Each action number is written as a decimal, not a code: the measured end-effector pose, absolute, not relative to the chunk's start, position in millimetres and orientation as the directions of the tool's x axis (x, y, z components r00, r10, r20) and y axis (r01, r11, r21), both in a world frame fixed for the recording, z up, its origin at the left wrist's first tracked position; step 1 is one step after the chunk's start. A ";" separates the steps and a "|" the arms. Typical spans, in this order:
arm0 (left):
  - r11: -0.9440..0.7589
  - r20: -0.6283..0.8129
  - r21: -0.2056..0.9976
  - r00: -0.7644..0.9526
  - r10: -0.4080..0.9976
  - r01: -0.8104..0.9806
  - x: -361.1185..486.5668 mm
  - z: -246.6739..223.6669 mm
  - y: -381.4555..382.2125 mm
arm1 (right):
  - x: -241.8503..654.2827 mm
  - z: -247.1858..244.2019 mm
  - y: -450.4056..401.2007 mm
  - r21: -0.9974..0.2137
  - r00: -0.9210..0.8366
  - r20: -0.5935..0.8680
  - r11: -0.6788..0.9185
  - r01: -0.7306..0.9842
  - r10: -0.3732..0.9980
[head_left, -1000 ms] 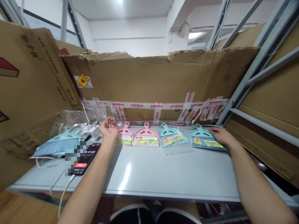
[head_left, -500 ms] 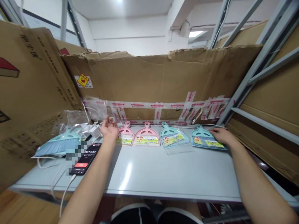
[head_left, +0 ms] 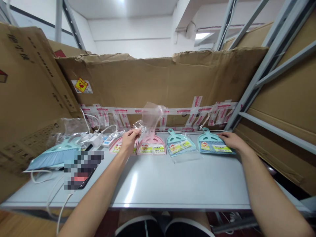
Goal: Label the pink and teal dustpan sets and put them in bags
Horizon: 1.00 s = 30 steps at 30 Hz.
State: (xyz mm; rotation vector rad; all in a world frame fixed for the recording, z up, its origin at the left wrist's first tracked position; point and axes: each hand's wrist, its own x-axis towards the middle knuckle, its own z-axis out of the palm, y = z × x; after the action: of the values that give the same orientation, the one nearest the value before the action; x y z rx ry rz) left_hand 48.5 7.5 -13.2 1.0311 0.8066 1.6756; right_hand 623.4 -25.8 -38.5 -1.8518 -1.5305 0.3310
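Note:
My left hand (head_left: 132, 140) has its fingers pinched on a clear plastic bag (head_left: 152, 114), raised in front of the cardboard. Below that hand lies a pink dustpan (head_left: 116, 145), partly covered by it. A second pink dustpan (head_left: 151, 144) with a label lies just to the right, its handle behind the bag. Farther right are a teal dustpan with brush (head_left: 182, 144) in a clear bag and another teal dustpan with brush (head_left: 216, 144). My right hand (head_left: 232, 141) rests at this last one's right edge, fingers stretched out against it; its thumb is hard to see.
A teal dustpan with blue brush (head_left: 55, 156), chargers (head_left: 96, 139), white cables (head_left: 53, 194) and a partly blurred phone (head_left: 86, 177) occupy the left of the grey table (head_left: 182, 184). Taped cardboard (head_left: 158, 79) stands along the back; a metal shelf frame (head_left: 247, 85) rises at right.
My left hand has moved right from beside the chargers and now lifts a clear plastic bag over the pink dustpans. My right hand stays by the rightmost teal dustpan. The view has shifted slightly.

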 end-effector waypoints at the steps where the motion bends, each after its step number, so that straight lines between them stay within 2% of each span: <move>1: -0.320 0.289 0.885 -0.140 0.947 -0.339 50.2 -14.6 6.0 | 623.2 -35.5 -28.1 -0.681 0.298 0.220 -0.073 0.729 0.929; 3: -0.342 0.330 0.907 -0.087 0.940 -0.244 53.9 -16.7 3.1 | 620.1 -28.3 -33.0 -0.746 0.339 0.174 -0.101 0.658 0.925; 5: -0.340 0.335 0.920 -0.061 0.940 -0.195 58.5 -18.1 0.4 | 611.5 -20.7 -38.2 -0.802 0.302 0.156 -0.058 0.595 0.941; 10: -0.307 0.309 0.942 -0.009 0.951 -0.138 68.5 -20.9 -5.4 | 564.2 -3.0 -52.1 -0.897 0.048 0.050 0.024 0.442 0.998; 18: -0.334 0.333 0.942 0.051 0.941 0.011 74.1 -22.4 -12.9 | 495.3 9.8 -69.0 -0.929 -0.231 -0.050 0.039 0.368 0.972; 22: -0.358 0.352 0.932 0.089 0.932 0.062 77.3 -23.2 -15.7 | 487.8 6.5 -71.9 -0.930 -0.324 -0.022 0.099 0.354 0.946; 26: -0.313 0.302 0.944 0.113 0.947 0.103 79.7 -23.5 -17.5 | 483.6 4.2 -73.0 -0.938 -0.359 -0.011 0.115 0.327 0.933; 30: -0.276 0.260 0.954 0.135 0.956 0.119 81.2 -23.4 -18.8 | 474.5 4.3 -73.1 -0.953 -0.309 0.000 0.093 0.288 0.951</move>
State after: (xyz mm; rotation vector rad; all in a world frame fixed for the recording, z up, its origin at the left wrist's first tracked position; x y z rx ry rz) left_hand 81.2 -18.8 -23.4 1.5658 1.0780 1.2466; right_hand 474.5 -73.1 4.3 -1.2305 -1.6935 1.2392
